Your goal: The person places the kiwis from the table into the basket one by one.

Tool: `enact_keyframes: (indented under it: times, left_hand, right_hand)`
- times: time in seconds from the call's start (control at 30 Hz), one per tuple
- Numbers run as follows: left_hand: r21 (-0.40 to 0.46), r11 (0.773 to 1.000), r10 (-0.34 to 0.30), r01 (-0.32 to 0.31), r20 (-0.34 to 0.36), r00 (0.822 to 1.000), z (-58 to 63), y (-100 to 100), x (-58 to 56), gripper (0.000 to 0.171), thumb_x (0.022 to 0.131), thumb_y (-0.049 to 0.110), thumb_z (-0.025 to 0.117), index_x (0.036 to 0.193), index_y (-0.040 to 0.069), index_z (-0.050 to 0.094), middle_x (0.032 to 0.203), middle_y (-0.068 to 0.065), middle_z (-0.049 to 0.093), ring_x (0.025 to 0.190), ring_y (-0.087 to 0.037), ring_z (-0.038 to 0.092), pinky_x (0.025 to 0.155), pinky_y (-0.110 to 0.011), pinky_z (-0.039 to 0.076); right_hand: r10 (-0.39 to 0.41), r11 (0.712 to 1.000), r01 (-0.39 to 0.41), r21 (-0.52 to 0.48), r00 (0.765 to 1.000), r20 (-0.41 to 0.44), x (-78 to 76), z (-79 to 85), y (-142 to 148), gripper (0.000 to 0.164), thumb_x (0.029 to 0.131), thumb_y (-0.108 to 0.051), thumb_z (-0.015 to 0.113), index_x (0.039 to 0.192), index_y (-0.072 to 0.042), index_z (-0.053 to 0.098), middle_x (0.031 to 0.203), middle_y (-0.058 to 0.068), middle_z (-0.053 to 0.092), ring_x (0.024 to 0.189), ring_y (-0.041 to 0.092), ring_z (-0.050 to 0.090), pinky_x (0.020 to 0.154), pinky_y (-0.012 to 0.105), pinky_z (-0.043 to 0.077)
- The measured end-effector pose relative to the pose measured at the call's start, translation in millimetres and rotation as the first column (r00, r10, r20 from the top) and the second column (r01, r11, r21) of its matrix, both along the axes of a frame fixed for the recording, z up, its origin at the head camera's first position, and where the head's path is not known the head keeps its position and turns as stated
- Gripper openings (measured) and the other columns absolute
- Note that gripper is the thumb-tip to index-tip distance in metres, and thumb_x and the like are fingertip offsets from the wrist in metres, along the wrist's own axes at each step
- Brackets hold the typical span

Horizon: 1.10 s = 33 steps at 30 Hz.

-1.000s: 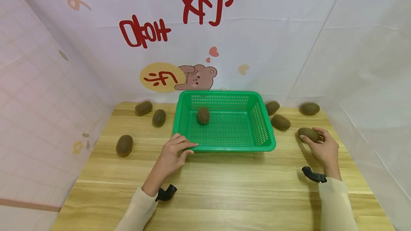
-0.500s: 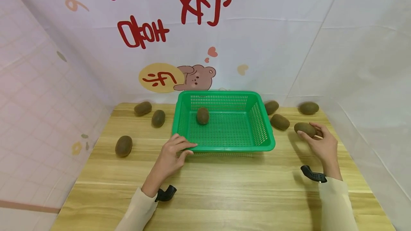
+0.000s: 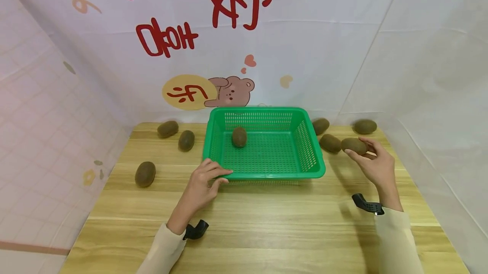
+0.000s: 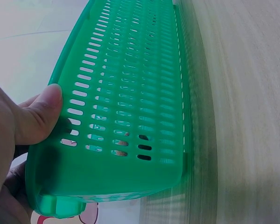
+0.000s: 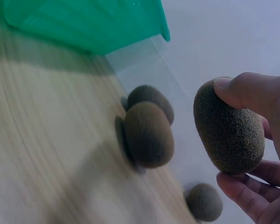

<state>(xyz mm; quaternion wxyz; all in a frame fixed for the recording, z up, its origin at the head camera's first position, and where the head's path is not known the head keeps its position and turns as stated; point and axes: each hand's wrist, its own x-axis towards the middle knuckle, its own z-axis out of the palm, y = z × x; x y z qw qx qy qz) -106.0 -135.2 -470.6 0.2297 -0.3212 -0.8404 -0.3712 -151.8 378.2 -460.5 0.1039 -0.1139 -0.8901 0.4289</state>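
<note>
- The wooden counter carries everything; its surface looks smooth, so a dropped kiwi would likely roll, being rounded.
- The green basket stands toward the back of it; with just a lone kiwi inside, it is probably light enough to slide or tip if pulled hard.
- The left hand pinches the basket's near rim toward its left end, thumb outside, fingers over the edge; bearing down there could tilt the basket.
- The right hand grips the held kiwi between thumb and fingertips, above the counter, right of the basket; a slack pinch could let the fruit slip.
- Two kiwis lie between that hand and the basket; carrying the held one too low could knock them.
- A far-right kiwi and three left-side kiwis rest on the counter; a brushing sleeve could send one rolling.
</note>
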Motion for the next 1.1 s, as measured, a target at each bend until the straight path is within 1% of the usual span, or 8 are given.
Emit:
enact_keyframes:
  times: [0.1, 0.13, 0.3, 0.43, 0.53, 0.67, 0.83, 1.1]
  left_hand:
    - [-0.001, 1.0, 0.002, -0.002, 0.011, 1.0, 0.2, 0, 0.2, 0.023, 0.081, 0.005, 0.084, 0.104, 0.009, 0.081, 0.094, 0.002, 0.074, 0.088, -0.013, 0.056, 0.076, -0.025, 0.048]
    - [0.001, 1.0, 0.002, -0.002, 0.005, 1.0, -0.2, 0, 0.1, 0.024, 0.08, 0.004, 0.084, 0.103, 0.009, 0.081, 0.094, 0.002, 0.074, 0.088, -0.013, 0.056, 0.076, -0.025, 0.048]
    - [0.005, 1.0, 0.004, -0.004, 0.002, 1.0, -1.3, 0, -0.2, 0.024, 0.08, 0.004, 0.084, 0.103, 0.009, 0.081, 0.094, 0.002, 0.074, 0.088, -0.012, 0.055, 0.076, -0.024, 0.048]
    - [0.007, 1.0, 0.007, -0.007, 0.0, 1.0, -0.7, 0, -0.2, 0.024, 0.08, 0.004, 0.084, 0.103, 0.009, 0.081, 0.093, 0.002, 0.074, 0.087, -0.012, 0.055, 0.076, -0.025, 0.048]
    - [0.008, 1.0, 0.007, -0.007, 0.002, 1.0, -0.1, 0, -0.1, 0.024, 0.079, 0.004, 0.085, 0.103, 0.01, 0.081, 0.093, 0.002, 0.074, 0.087, -0.012, 0.055, 0.077, -0.024, 0.048]
    - [0.011, 1.0, 0.004, -0.004, 0.012, 1.0, 0.2, 0, -0.4, 0.024, 0.079, 0.003, 0.085, 0.103, 0.009, 0.082, 0.092, 0.001, 0.074, 0.087, -0.012, 0.055, 0.077, -0.023, 0.047]
    - [0.016, 1.0, -0.002, 0.002, -0.008, 1.0, -0.2, 0, -1.6, 0.027, 0.078, 0.001, 0.085, 0.103, 0.01, 0.081, 0.091, 0.001, 0.074, 0.086, -0.012, 0.055, 0.076, -0.024, 0.048]
    - [0.018, 1.0, -0.003, 0.003, -0.016, 1.0, -1.4, 0, -2.0, 0.03, 0.076, -0.002, 0.085, 0.103, 0.01, 0.081, 0.091, 0.001, 0.074, 0.085, -0.012, 0.054, 0.075, -0.024, 0.048]
  right_hand:
    - [0.019, 1.0, -0.019, 0.006, 1.0, -0.025, 0.1, 6.3, -7, 0.073, 0.085, -0.045, 0.083, 0.148, -0.021, 0.055, 0.145, 0.014, 0.054, 0.095, -0.012, 0.056, 0.075, 0.004, 0.049]
    - [0.023, 1.0, -0.023, 0.008, 0.999, -0.034, 0.2, 8.2, -10, 0.073, 0.085, -0.045, 0.083, 0.148, -0.02, 0.055, 0.144, 0.013, 0.054, 0.096, -0.012, 0.056, 0.075, 0.004, 0.049]
    - [0.056, 0.998, -0.054, 0.022, 0.993, -0.1, -0.1, 14.8, -21, 0.068, 0.085, -0.037, 0.085, 0.145, -0.016, 0.058, 0.14, 0.01, 0.058, 0.102, -0.009, 0.055, 0.079, 0.005, 0.05]
    - [0.086, 0.996, -0.083, 0.029, 0.986, -0.145, -0.7, 17.5, -29, 0.065, 0.084, -0.031, 0.087, 0.142, -0.015, 0.061, 0.138, 0.008, 0.059, 0.106, -0.006, 0.055, 0.083, 0.006, 0.051]
    - [0.107, 0.994, -0.103, 0.033, 0.979, -0.171, -0.3, 19.8, -34, 0.062, 0.084, -0.028, 0.087, 0.14, -0.015, 0.062, 0.139, 0.009, 0.059, 0.107, -0.006, 0.054, 0.083, 0.005, 0.05]
    - [0.137, 0.991, -0.131, 0.039, 0.968, -0.211, 0.5, 22.9, -41, 0.06, 0.083, -0.023, 0.088, 0.138, -0.015, 0.064, 0.139, 0.009, 0.06, 0.107, -0.006, 0.055, 0.083, 0.004, 0.05]
    - [0.179, 0.984, -0.173, 0.049, 0.953, -0.245, 1.6, 27.3, -51, 0.059, 0.083, -0.021, 0.088, 0.137, -0.016, 0.065, 0.137, 0.007, 0.062, 0.108, -0.003, 0.056, 0.084, 0.004, 0.049]
    - [0.24, 0.971, -0.234, 0.056, 0.925, -0.294, 1.4, 28.0, -66, 0.059, 0.081, -0.014, 0.089, 0.135, -0.011, 0.066, 0.13, 0.01, 0.066, 0.108, -0.003, 0.058, 0.084, 0.005, 0.049]
